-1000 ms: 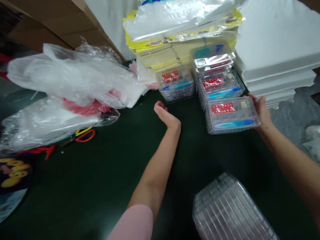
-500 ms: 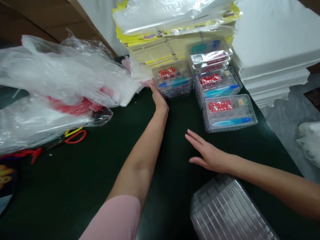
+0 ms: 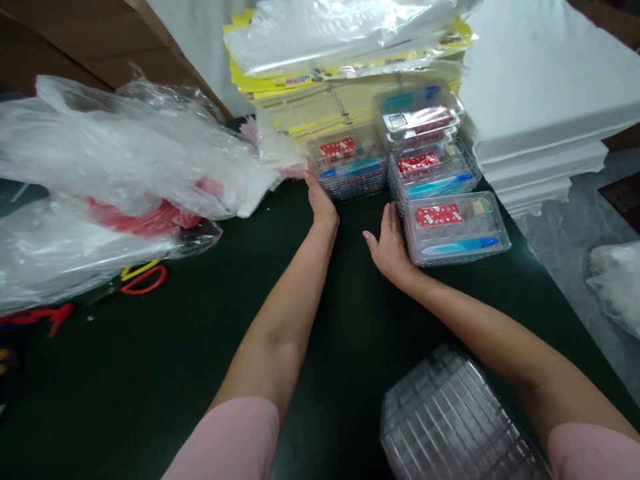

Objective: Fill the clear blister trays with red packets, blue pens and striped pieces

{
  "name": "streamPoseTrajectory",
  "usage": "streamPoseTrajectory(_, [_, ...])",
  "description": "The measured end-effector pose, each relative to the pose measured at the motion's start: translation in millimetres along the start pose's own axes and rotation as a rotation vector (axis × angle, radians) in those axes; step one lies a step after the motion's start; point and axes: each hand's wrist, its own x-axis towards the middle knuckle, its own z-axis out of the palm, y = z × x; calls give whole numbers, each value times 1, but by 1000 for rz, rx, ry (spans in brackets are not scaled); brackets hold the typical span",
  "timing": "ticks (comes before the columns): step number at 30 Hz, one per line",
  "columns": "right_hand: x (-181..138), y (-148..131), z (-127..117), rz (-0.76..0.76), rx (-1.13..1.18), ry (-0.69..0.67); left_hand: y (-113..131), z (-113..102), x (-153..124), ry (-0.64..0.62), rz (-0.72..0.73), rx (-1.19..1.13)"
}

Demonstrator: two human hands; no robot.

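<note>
Several stacks of clear plastic blister packs, each holding a red patterned card and a blue pen, stand at the back of the dark green table (image 3: 210,347). My left hand (image 3: 320,200) lies with its fingers flat against the left side of the left stack (image 3: 349,160). My right hand (image 3: 387,243) presses open against the left end of the nearest stack (image 3: 455,227). Behind that one stand a middle stack (image 3: 433,170) and a taller stack (image 3: 417,117). Neither hand holds anything.
Crumpled clear plastic bags (image 3: 110,167) with red items fill the left side. Red and yellow scissors (image 3: 140,277) lie beside them. A stack of empty clear trays (image 3: 450,420) sits near me. Yellow card packs (image 3: 340,73) and white foam sheets (image 3: 540,100) stand behind. The table edge runs along the right.
My left hand reached forward to the left stack's side. My right hand left the near stack's right end, swung across the table and came to rest against its left end.
</note>
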Motion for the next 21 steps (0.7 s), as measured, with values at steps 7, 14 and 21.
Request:
streamPoseTrajectory(7, [10,-1,-16,67,-206,15,-2,22,-11,-15,13,-10])
streamPoseTrajectory(14, [12,-4,-30,71,-276,-15,-6,34,-11,-37,4,113])
streamPoseTrajectory(21, [-13,-25,-34,-3,-206,-148,-1,29,-14,-22,0,123])
